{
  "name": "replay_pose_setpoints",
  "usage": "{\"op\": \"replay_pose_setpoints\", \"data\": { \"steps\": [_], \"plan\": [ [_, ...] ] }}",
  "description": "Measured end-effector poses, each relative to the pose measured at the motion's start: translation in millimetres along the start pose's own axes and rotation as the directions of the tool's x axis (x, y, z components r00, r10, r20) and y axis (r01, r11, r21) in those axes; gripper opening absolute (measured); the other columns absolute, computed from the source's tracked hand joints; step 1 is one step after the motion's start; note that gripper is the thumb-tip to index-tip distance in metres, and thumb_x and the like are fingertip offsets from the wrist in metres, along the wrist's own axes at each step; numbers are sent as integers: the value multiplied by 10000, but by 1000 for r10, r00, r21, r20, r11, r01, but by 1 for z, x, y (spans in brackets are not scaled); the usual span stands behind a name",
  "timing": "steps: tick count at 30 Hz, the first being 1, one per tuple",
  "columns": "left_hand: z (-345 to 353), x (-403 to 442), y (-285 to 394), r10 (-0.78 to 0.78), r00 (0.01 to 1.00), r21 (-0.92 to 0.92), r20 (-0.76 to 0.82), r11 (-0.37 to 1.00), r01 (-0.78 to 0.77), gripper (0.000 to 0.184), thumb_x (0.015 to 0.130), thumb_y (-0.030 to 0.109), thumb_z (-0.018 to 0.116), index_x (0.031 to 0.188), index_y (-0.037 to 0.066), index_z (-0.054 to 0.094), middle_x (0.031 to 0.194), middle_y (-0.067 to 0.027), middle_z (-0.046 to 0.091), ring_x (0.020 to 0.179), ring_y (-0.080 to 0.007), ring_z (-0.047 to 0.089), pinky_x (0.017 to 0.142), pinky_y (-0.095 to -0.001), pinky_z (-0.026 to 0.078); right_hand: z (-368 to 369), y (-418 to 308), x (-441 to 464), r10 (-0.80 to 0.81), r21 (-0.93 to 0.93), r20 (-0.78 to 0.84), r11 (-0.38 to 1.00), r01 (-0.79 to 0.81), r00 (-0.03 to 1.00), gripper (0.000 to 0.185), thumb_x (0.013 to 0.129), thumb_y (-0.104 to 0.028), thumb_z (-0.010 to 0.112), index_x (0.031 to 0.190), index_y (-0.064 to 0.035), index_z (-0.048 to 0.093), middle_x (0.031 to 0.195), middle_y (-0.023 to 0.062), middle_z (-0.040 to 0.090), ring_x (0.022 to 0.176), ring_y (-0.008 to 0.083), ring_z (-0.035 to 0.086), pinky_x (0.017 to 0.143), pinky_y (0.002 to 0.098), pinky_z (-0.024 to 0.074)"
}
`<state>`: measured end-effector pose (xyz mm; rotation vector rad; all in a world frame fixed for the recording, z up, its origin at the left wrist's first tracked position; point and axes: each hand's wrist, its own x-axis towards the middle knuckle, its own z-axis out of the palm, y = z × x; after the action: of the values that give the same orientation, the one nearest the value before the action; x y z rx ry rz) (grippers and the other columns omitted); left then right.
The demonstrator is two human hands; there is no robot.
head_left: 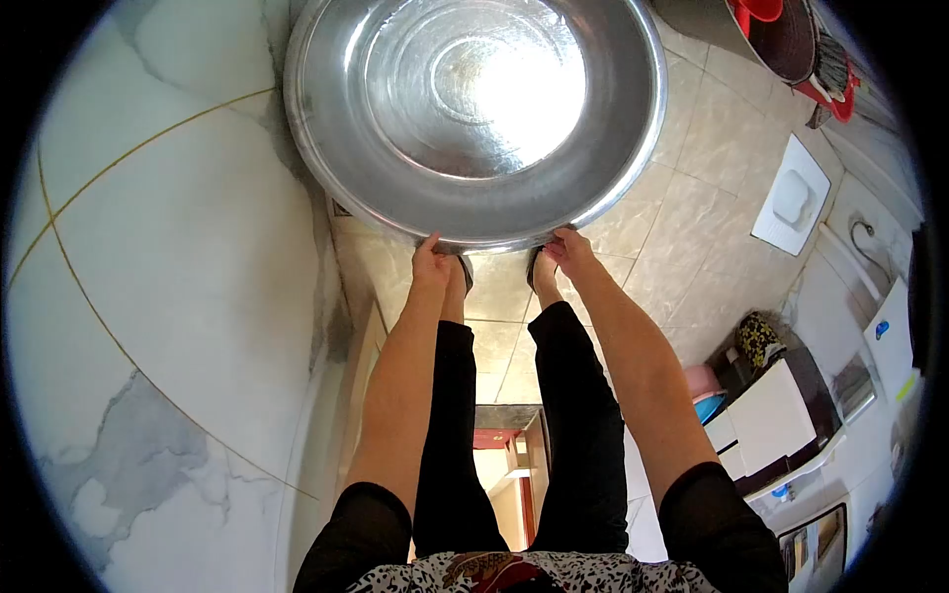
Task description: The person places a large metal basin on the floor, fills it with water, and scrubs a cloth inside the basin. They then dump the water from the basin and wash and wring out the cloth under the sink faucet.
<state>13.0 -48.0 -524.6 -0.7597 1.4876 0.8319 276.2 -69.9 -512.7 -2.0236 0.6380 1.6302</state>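
Note:
A large, round, shiny metal basin (474,212) fills the top middle of the head view, its inside facing me and bright light glaring on its bottom. On the near rim, left of centre, my left hand (431,263) is closed with the thumb over the edge. Further right along the same rim, my right hand (571,251) grips the edge in the same way. The fingers under the rim are hidden on both hands. No other object shows inside the basin.
Marbled wall panels (198,247) rise close on the left. Beige floor tiles (643,227) lie under my feet. To the right are a white squat toilet (792,196), a large bucket (791,44) with red items, and a white cabinet (766,420). Behind me is a doorway (506,474).

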Motion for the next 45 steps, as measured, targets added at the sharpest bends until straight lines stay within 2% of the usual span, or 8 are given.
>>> {"op": "replay_pose_setpoints", "data": {
  "steps": [11,19,24,30,31,34,37,45],
  "plan": [
    [-2,-18,7,-64,996,89,61,994,58,382,857,125,478,1200,-19,392,1327,-124,333,1258,-289,270,1035,-491,198,-15,-15,-16,8,2,124,1000,-8,992,271,806,-133,541,1016,27,481,920,154,532,856,288,541,783,398,488],
    [8,-131,27,-2,995,565,103,823,-56,583,788,29,560,1323,158,367,1415,-142,207,1331,-300,109,1033,-516,177,-19,-42,-103,-132,-182,190,969,167,973,227,759,-75,581,950,41,542,845,130,582,736,241,590,650,336,509],
    [0,-197,29,164,974,732,155,644,-224,468,749,18,631,1191,141,535,1250,-102,432,1002,-193,507,843,-330,396,-36,-36,-142,-253,-448,277,820,357,927,232,665,20,669,885,43,600,766,86,601,645,181,589,556,285,505],
    [1,-286,42,183,947,830,264,457,-319,417,747,83,644,1140,1,527,1058,-109,571,958,-203,542,826,-311,439,-67,-38,-181,-427,-380,500,673,635,753,372,553,-44,772,885,15,615,749,73,617,659,159,591,587,281,500],
    [-1,-298,44,147,946,809,289,490,-323,413,751,96,639,1133,-12,526,1050,-116,575,952,-208,547,827,-320,446,-53,-55,-242,-594,-656,445,293,696,670,210,681,-248,610,720,-42,632,655,78,616,611,238,576,657,328,480],
    [-9,-308,47,167,927,779,334,505,-372,342,747,93,649,1059,-23,568,1039,-115,580,910,-212,566,786,-304,474,-66,-73,-270,-620,-674,433,260,692,654,322,550,-280,714,782,-64,657,809,121,658,754,245,630,694,332,484],
    [17,-375,48,264,928,833,261,424,-355,256,705,101,714,911,-5,605,816,-83,610,706,-204,590,666,-303,500,-80,-96,-322,-577,-660,394,364,657,715,188,579,-68,757,740,-48,663,690,51,650,599,125,602,552,268,492],
    [75,-458,50,337,824,600,456,567,-564,209,703,91,722,838,33,573,809,-73,627,695,-166,587,652,-286,489,-136,-132,-415,-551,-304,401,673,674,732,85,679,78,668,750,64,624,683,131,639,575,190,629,523,290,547]
  ]
}}
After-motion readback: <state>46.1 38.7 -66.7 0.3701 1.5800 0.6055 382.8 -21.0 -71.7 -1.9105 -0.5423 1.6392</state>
